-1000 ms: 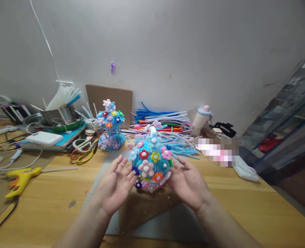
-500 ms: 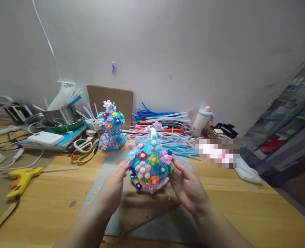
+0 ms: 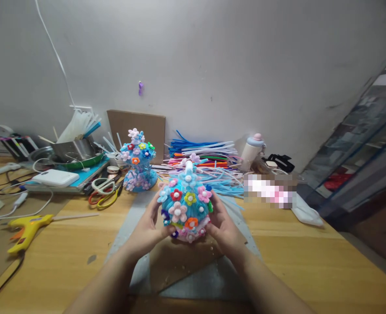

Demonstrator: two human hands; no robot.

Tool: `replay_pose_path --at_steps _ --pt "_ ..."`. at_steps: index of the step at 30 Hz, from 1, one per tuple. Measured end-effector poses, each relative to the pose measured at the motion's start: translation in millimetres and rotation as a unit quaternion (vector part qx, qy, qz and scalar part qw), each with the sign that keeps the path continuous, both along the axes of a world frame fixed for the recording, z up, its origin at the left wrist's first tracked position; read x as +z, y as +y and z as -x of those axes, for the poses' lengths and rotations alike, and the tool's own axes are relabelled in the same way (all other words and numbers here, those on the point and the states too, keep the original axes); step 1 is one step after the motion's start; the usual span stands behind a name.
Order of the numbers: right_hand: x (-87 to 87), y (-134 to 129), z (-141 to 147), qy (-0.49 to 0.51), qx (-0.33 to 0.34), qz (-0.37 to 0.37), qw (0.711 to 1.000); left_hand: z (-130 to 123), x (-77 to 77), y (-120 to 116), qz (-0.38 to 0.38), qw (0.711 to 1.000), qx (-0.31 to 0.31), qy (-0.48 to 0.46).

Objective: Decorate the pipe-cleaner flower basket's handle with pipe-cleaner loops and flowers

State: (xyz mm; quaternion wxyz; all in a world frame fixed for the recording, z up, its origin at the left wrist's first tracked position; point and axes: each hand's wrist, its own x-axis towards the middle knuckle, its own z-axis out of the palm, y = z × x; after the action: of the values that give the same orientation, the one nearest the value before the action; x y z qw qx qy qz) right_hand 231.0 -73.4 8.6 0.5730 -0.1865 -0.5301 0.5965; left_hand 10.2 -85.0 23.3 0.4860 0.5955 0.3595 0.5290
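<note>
A rounded light-blue pipe-cleaner ornament [image 3: 184, 204], covered with small colourful flowers, stands in front of me at the middle of the table. A pale curved stem with pink petals rises from its top. My left hand [image 3: 150, 227] cups its left side, thumb pressed on the lower front. On the opposite side, my right hand [image 3: 224, 226] wraps round it with its thumb at the lower right. The fingertips of both hands are hidden behind the ornament. Beneath it lie a brown board [image 3: 170, 264] and a grey mat [image 3: 219, 281].
Behind stands a similar flowered ornament [image 3: 140, 159] on a base. Pipe cleaners [image 3: 209, 150] are heaped by the wall near a bottle [image 3: 252, 150]. To the left are scissors [image 3: 106, 192], a yellow glue gun [image 3: 31, 231], a white power bank [image 3: 56, 179] and a metal pot [image 3: 75, 149].
My hands have closed in from beside the ornament to grip it, thumbs now on its lower front. The whole view has shifted slightly.
</note>
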Motion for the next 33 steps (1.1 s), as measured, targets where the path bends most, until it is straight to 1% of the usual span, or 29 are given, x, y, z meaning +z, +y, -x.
replay_pose_path --at_steps 3,8,11,16,20,26,33 --pt "-2.4 1 1 0.011 -0.01 -0.006 1.0 -2 -1.6 2 -0.021 0.999 0.015 -0.028" --pt "-1.8 1 2 0.017 -0.031 -0.003 0.999 -7 7.6 3 -0.048 0.996 0.039 -0.059" --pt "4.9 -2 3 0.026 -0.047 0.002 0.999 -7 12.3 4 -0.049 0.995 0.04 -0.082" --pt "21.7 -6 4 0.018 -0.066 0.013 0.998 -9 19.4 3 -0.042 0.992 0.03 -0.112" --pt "34.8 -5 3 0.028 -0.069 0.001 0.997 -14 33.5 4 -0.05 0.992 0.03 -0.116" --pt "54.9 3 0 0.006 -0.124 -0.006 0.992 -23 59.8 8 -0.026 0.989 0.094 -0.11" --pt "71.2 14 -5 -0.013 -0.171 -0.012 0.985 -30 83.7 18 -0.016 0.99 0.107 -0.087"
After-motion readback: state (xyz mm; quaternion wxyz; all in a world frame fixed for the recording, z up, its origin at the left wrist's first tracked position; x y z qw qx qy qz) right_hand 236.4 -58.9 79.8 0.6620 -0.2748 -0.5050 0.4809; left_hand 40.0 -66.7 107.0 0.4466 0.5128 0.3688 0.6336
